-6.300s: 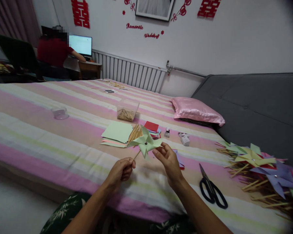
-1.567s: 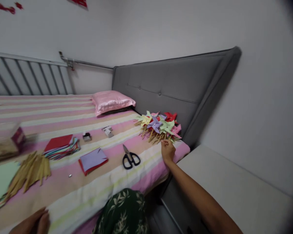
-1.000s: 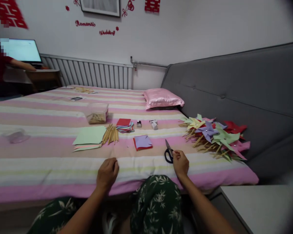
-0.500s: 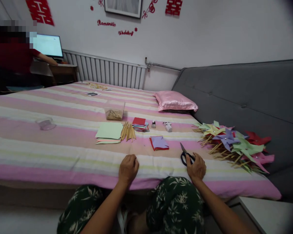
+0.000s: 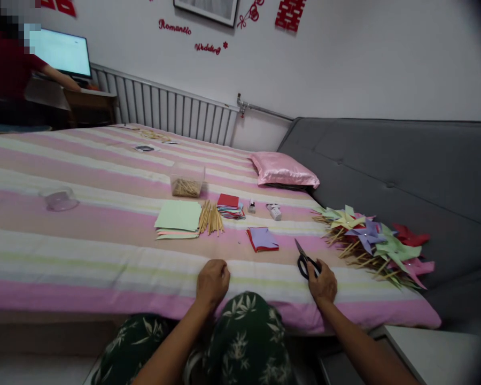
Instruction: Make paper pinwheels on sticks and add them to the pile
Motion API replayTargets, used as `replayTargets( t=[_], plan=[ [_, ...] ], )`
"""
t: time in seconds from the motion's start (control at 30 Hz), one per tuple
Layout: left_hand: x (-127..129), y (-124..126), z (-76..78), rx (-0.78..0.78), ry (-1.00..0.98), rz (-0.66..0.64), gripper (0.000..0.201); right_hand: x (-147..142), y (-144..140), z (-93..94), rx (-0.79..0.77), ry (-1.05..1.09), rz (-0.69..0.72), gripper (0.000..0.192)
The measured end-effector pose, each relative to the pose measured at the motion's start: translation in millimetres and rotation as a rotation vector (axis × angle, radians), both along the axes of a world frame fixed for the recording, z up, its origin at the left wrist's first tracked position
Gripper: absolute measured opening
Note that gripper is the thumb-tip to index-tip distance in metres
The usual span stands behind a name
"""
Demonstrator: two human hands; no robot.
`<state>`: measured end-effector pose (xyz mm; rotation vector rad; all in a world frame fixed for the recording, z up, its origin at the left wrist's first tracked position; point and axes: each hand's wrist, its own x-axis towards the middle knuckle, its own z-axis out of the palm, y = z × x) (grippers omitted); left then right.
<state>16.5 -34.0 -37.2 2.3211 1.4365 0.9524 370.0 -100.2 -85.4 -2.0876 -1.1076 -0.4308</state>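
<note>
My left hand (image 5: pixel 213 282) rests as a loose fist on the front of the striped bedspread; nothing sticks out of it. Black-handled scissors (image 5: pixel 303 261) lie on the bed with their blades pointing away, and the fingers of my right hand (image 5: pixel 323 282) are closed on the handle. Between the hands and farther back is a small stack of purple and red paper squares (image 5: pixel 263 239). Left of it are light green paper sheets (image 5: pixel 178 215), a bundle of thin wooden sticks (image 5: pixel 211 218) and a pile of red and other coloured squares (image 5: pixel 228 201).
Finished paper pinwheels (image 5: pixel 371 235) are heaped at the right. A clear box of sticks (image 5: pixel 187 181), a small bottle (image 5: pixel 251 206), a small white box (image 5: pixel 274 211), a clear lid (image 5: pixel 59 200) and a pink pillow (image 5: pixel 284 169) lie farther back. A person (image 5: pixel 8 69) sits by a monitor.
The view has tilted and turned slightly. My right knee has shifted left. Both hands stay about where they were, the right one still at the scissors.
</note>
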Motion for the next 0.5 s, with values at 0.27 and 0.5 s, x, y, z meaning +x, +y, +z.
replayTargets(
  t=[0.27,0.5],
  plan=[
    [-13,47,37.0,-0.261,0.144,-0.159,0.019,1,2,0.0,0.000,0.041,0.014,0.064],
    [29,79,67.1,-0.288,0.129,-0.042,0.018,6,6,0.0,0.025,0.070,0.021,0.058]
  ],
)
